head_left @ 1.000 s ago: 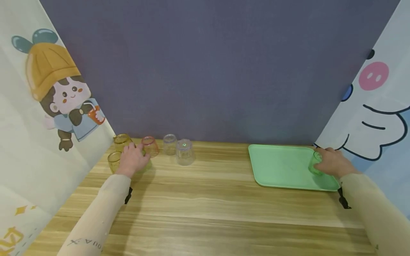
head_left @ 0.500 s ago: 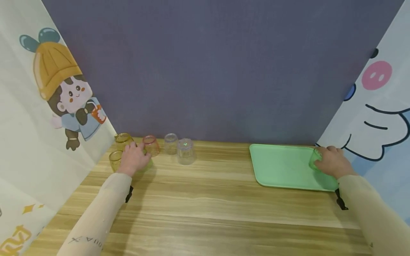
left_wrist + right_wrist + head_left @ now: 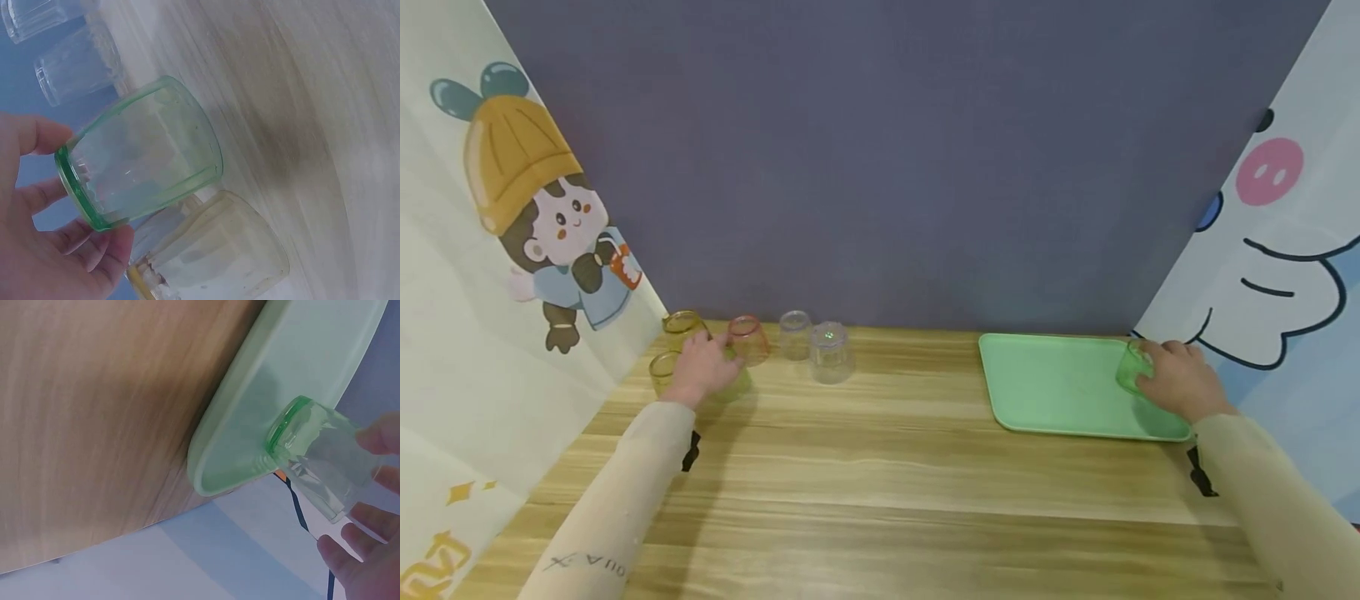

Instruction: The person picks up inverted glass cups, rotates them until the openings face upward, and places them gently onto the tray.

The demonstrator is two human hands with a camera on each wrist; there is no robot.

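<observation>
Wide wooden bench [image 3: 880,467], and at its right end lies the green tray [image 3: 1052,387]. Far left, a cluster of upturned glasses against the backdrop, probably parked there within easy reach. The left hand [image 3: 703,367] curls its grip round a green glass [image 3: 140,153] on the bench, a yellow glass [image 3: 212,250] just beside. The right hand [image 3: 1180,379] wraps another green glass [image 3: 312,453], rim down on the tray's far corner.
</observation>
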